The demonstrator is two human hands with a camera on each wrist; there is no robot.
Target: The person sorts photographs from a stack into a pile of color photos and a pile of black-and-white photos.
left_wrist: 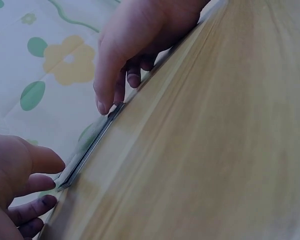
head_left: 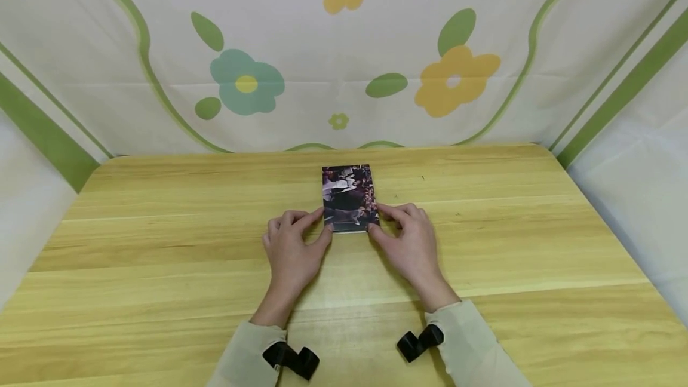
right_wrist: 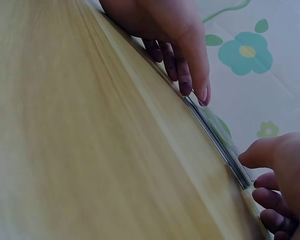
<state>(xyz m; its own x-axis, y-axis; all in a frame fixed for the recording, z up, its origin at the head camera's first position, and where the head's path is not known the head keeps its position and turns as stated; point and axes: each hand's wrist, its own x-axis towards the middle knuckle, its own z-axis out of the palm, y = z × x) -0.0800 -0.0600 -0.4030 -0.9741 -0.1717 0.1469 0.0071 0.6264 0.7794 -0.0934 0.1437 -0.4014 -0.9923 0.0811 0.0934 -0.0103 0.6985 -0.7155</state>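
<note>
A stack of photo cards (head_left: 349, 196) with a dark, crowded stage-like picture on top lies near the table's far edge. Its layered near edge (left_wrist: 92, 145) shows from low down in the left wrist view. My left hand (head_left: 294, 249) holds the near left corner, thumb at the front and index finger along the side. At the near right corner my right hand (head_left: 411, 243) does the same, its other fingers bent beneath the palm. In the right wrist view the thumb of the right hand (right_wrist: 295, 165) meets the stack's top edge.
The wooden table (head_left: 161, 279) spreads out on all sides of the stack. Behind it hangs a white cloth (head_left: 322, 46) printed with flowers and leaves. Black camera mounts (head_left: 292, 360) sit on both sleeved wrists.
</note>
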